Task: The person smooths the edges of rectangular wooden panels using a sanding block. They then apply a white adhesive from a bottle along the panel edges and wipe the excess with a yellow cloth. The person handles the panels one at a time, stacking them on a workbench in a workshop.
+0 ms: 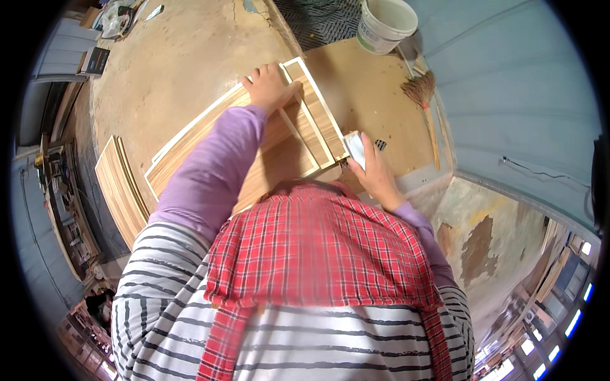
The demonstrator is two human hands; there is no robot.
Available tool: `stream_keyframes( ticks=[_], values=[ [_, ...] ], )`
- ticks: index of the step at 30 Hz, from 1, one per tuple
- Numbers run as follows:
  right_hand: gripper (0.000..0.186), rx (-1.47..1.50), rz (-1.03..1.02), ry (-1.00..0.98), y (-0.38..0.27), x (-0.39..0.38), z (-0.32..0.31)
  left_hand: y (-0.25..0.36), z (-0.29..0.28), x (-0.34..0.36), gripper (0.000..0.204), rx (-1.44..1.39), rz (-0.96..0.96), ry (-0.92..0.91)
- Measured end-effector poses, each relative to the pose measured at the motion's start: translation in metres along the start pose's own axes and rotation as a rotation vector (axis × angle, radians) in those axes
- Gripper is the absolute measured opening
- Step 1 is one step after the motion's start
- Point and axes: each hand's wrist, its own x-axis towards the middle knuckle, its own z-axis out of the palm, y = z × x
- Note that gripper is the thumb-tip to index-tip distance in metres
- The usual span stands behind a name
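Note:
Wood-grain panels (210, 136) with pale edges lie on the table in front of me, slanting up to the right. My left hand (270, 87) rests on their far edge, fingers spread and thumb stretched over a pale strip. My right hand (373, 171) is closed around a white block (355, 148) at the panels' right end. The block sits against or very close to the corner there; I cannot tell which. My apron and left arm hide the near part of the panels.
More wood-grain boards (119, 184) are stacked at the left. A worn brown table (171, 70) lies beneath. Beyond its right side stand a white bucket (387, 25) and a straw broom (420, 89) near a grey-blue wall (521, 82). A small dark box (95, 61) sits far left.

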Motion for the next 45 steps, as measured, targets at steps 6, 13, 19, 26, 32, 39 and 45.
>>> stream_keyframes(
  ticks=[6, 13, 19, 26, 32, 39, 45],
  values=[
    [0.071, -0.044, 0.056, -0.118, 0.001, -0.013, -0.001, -0.051, -0.003, -0.019, 0.044, -0.068, 0.270, 0.270],
    [0.073, -0.137, 0.046, -0.038, -0.027, 0.084, 0.021, -0.032, -0.006, -0.028, 0.045, -0.080, 0.217, 0.219],
    [0.064, -0.101, 0.015, 0.005, -0.062, 0.224, 0.040, -0.036, 0.000, -0.027, 0.047, -0.099, 0.229, 0.223],
    [0.064, -0.124, -0.040, 0.069, -0.048, 0.190, 0.041, -0.041, 0.009, -0.016, 0.039, -0.128, 0.228, 0.315],
    [0.067, 0.059, 0.145, -0.205, -0.005, -0.029, -0.015, -0.046, 0.017, -0.018, 0.037, -0.038, 0.175, 0.432],
    [0.066, 0.768, 0.408, 0.127, 0.009, -0.025, -0.032, -0.214, 0.027, -0.104, 0.063, -0.204, -0.270, 0.648],
    [0.059, 0.878, 0.246, -0.051, -0.021, 0.026, -0.002, -0.340, 0.015, -0.293, 0.062, -0.236, -0.990, 0.273]
  ],
)
